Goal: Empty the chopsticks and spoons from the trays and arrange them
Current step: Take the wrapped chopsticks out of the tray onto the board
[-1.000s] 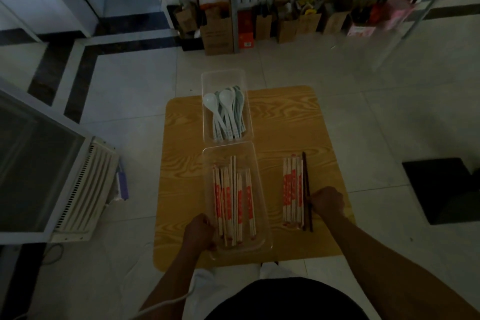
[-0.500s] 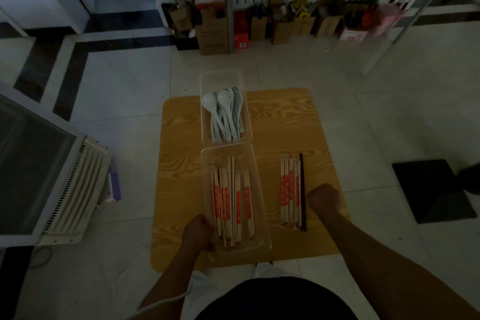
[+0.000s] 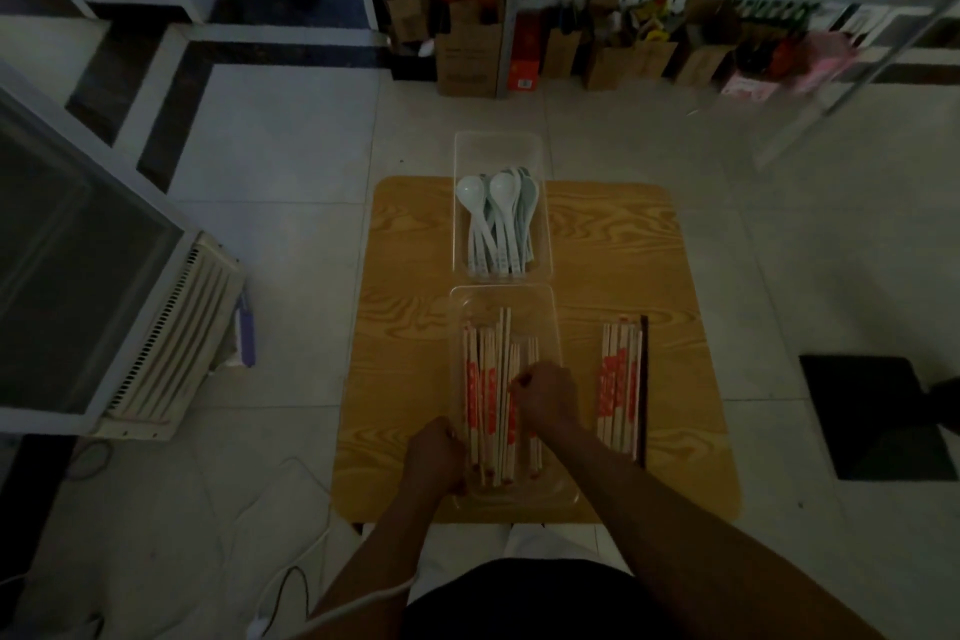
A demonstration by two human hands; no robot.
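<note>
At the near edge of the tabletop [image 3: 410, 307], in the clear tray [image 3: 501, 294], the chopsticks [image 3: 488, 395] are lying with their long axis running near edge to far edge. The right hand [image 3: 548, 398] is pinching some with curled fingers, while the left hand [image 3: 434, 452] is gripping the tray's near-left corner. Lifting them level and parallel should be setting them flush beside the laid row [image 3: 618, 379] towards the right edge.
</note>
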